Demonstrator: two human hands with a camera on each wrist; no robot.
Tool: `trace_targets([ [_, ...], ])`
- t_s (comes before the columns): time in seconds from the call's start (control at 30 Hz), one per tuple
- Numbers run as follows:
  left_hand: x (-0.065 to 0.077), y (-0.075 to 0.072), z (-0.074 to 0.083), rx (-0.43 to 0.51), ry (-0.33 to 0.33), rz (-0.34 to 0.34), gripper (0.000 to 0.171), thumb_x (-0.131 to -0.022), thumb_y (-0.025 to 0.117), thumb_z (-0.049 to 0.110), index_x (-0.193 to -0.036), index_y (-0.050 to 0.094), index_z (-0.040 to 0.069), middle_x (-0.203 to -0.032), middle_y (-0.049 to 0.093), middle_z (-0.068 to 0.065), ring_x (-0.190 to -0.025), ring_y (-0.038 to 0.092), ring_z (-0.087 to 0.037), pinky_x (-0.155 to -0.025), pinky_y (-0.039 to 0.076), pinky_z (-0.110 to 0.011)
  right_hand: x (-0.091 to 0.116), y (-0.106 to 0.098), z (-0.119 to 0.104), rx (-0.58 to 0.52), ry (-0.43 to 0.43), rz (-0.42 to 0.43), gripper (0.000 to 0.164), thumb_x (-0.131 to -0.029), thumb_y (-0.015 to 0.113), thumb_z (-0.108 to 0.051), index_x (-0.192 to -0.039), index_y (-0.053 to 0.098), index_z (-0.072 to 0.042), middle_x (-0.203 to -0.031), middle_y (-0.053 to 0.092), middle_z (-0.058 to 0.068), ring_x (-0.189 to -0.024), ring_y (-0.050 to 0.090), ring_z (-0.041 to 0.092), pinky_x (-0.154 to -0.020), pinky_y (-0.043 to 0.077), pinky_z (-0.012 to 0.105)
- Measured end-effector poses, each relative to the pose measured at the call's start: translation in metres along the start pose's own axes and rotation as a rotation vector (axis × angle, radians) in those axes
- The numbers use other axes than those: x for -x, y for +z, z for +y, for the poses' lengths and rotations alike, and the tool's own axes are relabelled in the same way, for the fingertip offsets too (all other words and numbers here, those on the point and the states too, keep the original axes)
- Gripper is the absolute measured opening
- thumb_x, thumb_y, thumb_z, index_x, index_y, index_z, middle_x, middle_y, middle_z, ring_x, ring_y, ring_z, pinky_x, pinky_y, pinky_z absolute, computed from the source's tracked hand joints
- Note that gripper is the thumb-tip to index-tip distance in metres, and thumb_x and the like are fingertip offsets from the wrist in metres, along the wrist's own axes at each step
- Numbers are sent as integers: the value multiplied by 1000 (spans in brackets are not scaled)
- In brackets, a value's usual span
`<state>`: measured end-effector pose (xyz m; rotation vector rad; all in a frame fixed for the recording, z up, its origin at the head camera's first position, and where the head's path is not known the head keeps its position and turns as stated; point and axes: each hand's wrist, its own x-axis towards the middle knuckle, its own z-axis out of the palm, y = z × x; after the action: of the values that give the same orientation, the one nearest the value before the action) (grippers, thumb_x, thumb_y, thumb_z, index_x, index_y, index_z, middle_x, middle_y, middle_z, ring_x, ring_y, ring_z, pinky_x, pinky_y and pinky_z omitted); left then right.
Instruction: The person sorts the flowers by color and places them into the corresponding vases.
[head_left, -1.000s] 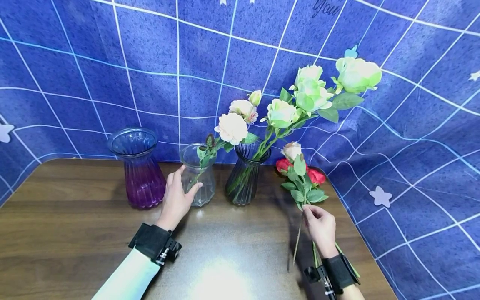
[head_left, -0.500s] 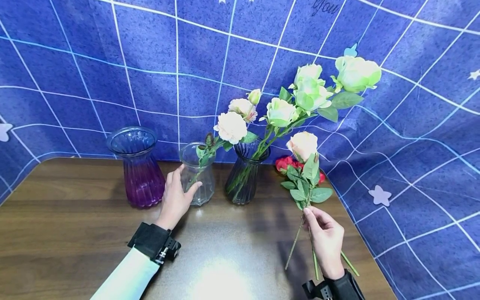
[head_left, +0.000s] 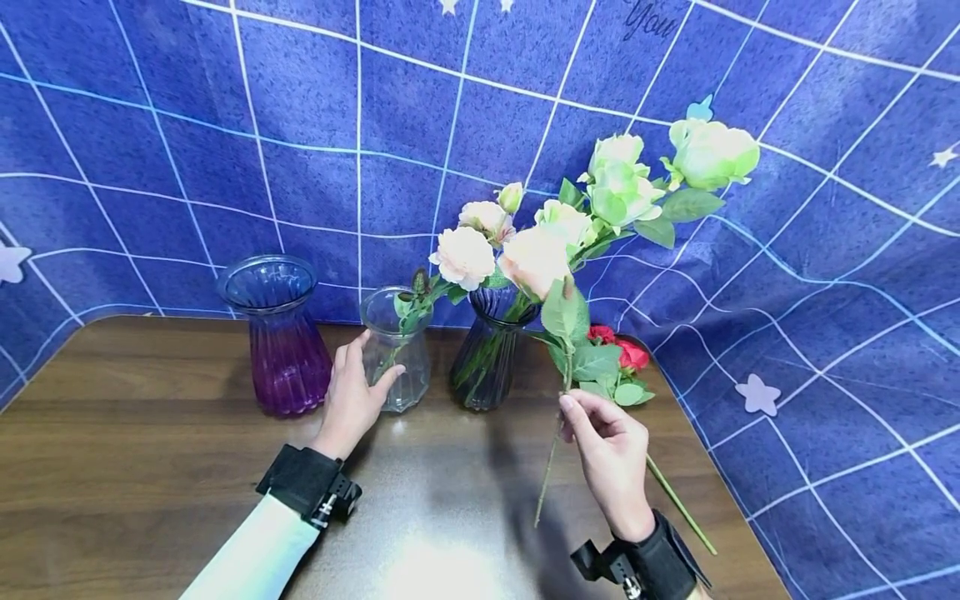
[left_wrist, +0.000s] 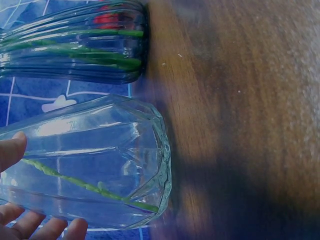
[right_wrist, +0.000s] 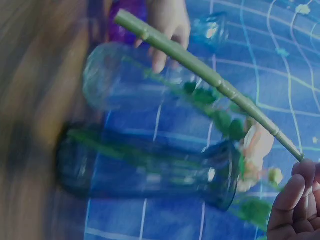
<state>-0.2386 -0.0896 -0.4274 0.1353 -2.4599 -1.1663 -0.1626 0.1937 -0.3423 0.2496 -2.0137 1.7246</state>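
Observation:
My left hand (head_left: 351, 402) holds the clear glass vase (head_left: 405, 379) by its side, thumb across the front and fingers round the left. Inside it a pale pink flower (head_left: 465, 257) leans right, its green stem (left_wrist: 85, 185) slanting to the base in the left wrist view. My right hand (head_left: 609, 450) pinches the stem of a peach rose (head_left: 534, 260) between thumb and fingertips. Raised over the table, the rose stands upright and overlaps the dark glass vase's rim; its cut stem end (right_wrist: 131, 22) points towards the vases in the right wrist view.
A dark glass vase (head_left: 480, 375) with green-white roses (head_left: 624, 187) leaning right stands beside the clear one. The blue-purple vase (head_left: 288, 358) is on the left. Red flowers (head_left: 632, 355) lie at the table's right. Behind hangs a blue grid cloth (head_left: 300, 108).
My right hand has lifted the peach rose off the red flowers and carried it left towards the vases. My left hand has stayed on the clear vase.

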Motion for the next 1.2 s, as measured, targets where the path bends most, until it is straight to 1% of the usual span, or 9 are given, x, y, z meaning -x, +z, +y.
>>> trace_targets([
  [0.17, -1, -1, 1, 0, -3, -10, 73, -83, 69, 33, -140, 35, 3, -130, 42, -23, -118, 45, -39, -90, 41, -53, -8, 16, -12, -46, -58, -80, 10, -86, 63, -2, -85, 66, 7, -60, 57, -6, -50, 53, 8, -50, 42, 19],
  [0.27, -2, -1, 0, -2, -10, -21, 74, -83, 69, 33, -141, 34, 4, -130, 41, -23, -118, 45, -38, -90, 41, -52, -15, 28, -19, -74, -84, -121, 10, -86, 63, -2, -86, 67, 7, -63, 59, -6, -52, 54, 7, -51, 45, 21],
  [0.43, -1, 0, -2, 3, -2, -8, 74, -83, 70, 32, -140, 34, 2, -129, 42, -24, -117, 46, -39, -92, 41, -53, -30, 50, -35, -105, -114, -161, 11, -86, 63, -2, -88, 67, 8, -64, 60, -8, -53, 55, 6, -52, 48, 22],
  [0.63, -1, 3, -6, 11, 11, 3, 74, -82, 71, 33, -140, 35, 3, -128, 43, -23, -117, 46, -38, -92, 41, -52, -52, 74, -52, -109, -160, -157, 13, -87, 63, -5, -89, 68, 6, -61, 59, -10, -51, 55, 5, -52, 47, 20],
  [0.8, 1, 2, -6, 7, -11, -7, 75, -82, 71, 34, -140, 35, 4, -129, 43, -22, -118, 45, -37, -92, 41, -52, -69, 92, -63, -125, -206, -146, 14, -87, 64, -8, -89, 69, 5, -62, 62, -2, -52, 56, 6, -53, 47, 22],
  [0.93, 1, 1, -5, -2, -25, -18, 75, -82, 70, 34, -141, 35, 4, -130, 42, -22, -119, 44, -37, -91, 41, -52, -82, 105, -73, -157, -235, -113, 15, -87, 64, -8, -90, 69, 6, -60, 60, -3, -52, 56, 5, -53, 46, 21],
  [1.07, 1, 1, -4, -4, -23, -18, 74, -83, 70, 34, -141, 34, 4, -130, 42, -22, -119, 45, -37, -90, 42, -52, -93, 121, -80, -201, -269, -92, 17, -87, 63, -7, -89, 68, 9, -61, 61, 15, -52, 56, 6, -52, 46, 20],
  [1.17, 1, 0, -3, 4, -15, -15, 74, -83, 70, 33, -141, 34, 3, -129, 42, -22, -118, 45, -37, -91, 41, -52, -99, 134, -81, -223, -307, -70, 17, -87, 62, -5, -90, 67, 11, -69, 61, 29, -53, 58, 12, -52, 48, 22],
  [1.2, 1, 1, -3, 7, -11, -11, 74, -83, 71, 32, -140, 35, 3, -129, 43, -23, -117, 45, -37, -91, 41, -51, -100, 138, -80, -223, -318, -60, 16, -87, 62, -5, -90, 66, 11, -69, 61, 30, -53, 59, 17, -53, 50, 24],
])
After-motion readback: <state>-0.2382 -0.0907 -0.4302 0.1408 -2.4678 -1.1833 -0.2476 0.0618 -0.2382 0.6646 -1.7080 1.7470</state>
